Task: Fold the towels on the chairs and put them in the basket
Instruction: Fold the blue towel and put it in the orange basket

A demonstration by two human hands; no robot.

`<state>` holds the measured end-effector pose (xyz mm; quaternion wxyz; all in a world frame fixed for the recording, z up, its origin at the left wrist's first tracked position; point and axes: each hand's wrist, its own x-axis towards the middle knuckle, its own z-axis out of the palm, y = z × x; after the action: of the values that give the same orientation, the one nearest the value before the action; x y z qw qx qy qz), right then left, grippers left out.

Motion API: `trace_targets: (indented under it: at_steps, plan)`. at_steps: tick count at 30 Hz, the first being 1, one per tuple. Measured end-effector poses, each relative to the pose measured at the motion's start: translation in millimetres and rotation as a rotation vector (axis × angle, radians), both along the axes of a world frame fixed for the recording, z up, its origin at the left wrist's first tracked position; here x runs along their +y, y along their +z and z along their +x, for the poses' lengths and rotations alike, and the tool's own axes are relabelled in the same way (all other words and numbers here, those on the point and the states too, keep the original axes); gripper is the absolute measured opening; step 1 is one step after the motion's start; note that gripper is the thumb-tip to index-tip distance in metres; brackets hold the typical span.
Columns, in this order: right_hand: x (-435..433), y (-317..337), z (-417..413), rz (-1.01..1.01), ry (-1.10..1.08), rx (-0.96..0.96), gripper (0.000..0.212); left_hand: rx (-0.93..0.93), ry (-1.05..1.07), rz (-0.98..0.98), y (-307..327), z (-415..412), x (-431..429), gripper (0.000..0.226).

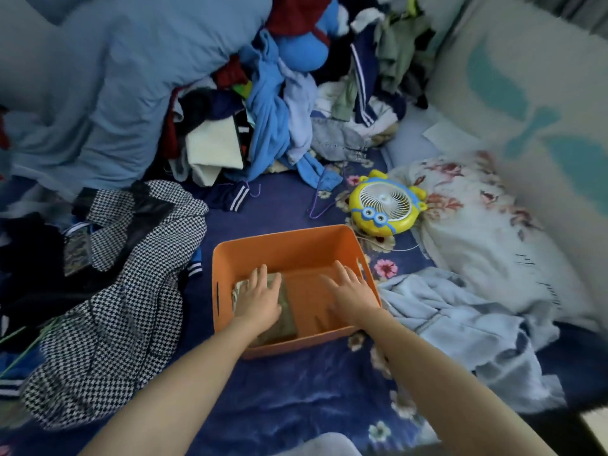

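An orange plastic basket point(283, 245) stands on the dark blue flowered bedding in front of me. A folded olive-green towel point(286, 319) lies flat in its left half. My left hand point(258, 299) rests palm down on that towel, fingers spread. My right hand point(352, 292) hovers over the bare right half of the basket with fingers apart and nothing in it. A crumpled light-blue towel point(447, 319) lies on the bedding just right of the basket.
A black-and-white houndstooth garment point(108, 291) sprawls left of the basket. A big heap of mixed clothes point(279, 110) fills the back. A yellow fan point(383, 204) lies behind the basket, beside a flowered pillow point(487, 225).
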<state>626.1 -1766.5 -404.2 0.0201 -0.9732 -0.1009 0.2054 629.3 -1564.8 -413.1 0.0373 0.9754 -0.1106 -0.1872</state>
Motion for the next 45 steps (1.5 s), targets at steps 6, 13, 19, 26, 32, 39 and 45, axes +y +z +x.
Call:
trace_targets:
  at_steps: [6, 13, 19, 26, 32, 39, 45]
  plan:
    - [-52, 58, -44, -0.077, -0.055, -0.166, 0.067, -0.165, -0.118, -0.016, 51, -13, -29, 0.063]
    - [-135, 102, -117, -0.102, -0.167, -0.293, 0.064, -0.290, -0.265, -0.114, 95, -45, -104, 0.060]
    - [-217, 106, -211, -0.089, -0.344, -0.334, 0.061, -0.311, -0.460, -0.160, 98, -94, -211, 0.059]
    - [-277, 80, -369, -0.037, -0.820, -0.302, 0.059, -0.222, -0.863, -0.225, 75, -173, -343, 0.056]
    - [-269, 78, -509, -0.125, -1.310, -0.280, 0.056, -0.208, -1.329, -0.339, 74, -254, -439, 0.054]
    - [-164, 63, -615, -0.258, -1.841, -0.218, 0.056, -0.011, -1.809, -0.362, 68, -357, -471, 0.056]
    - [-34, 38, -658, -0.241, -2.240, -0.082, 0.055, 0.055, -2.077, -0.309, 54, -441, -428, 0.055]
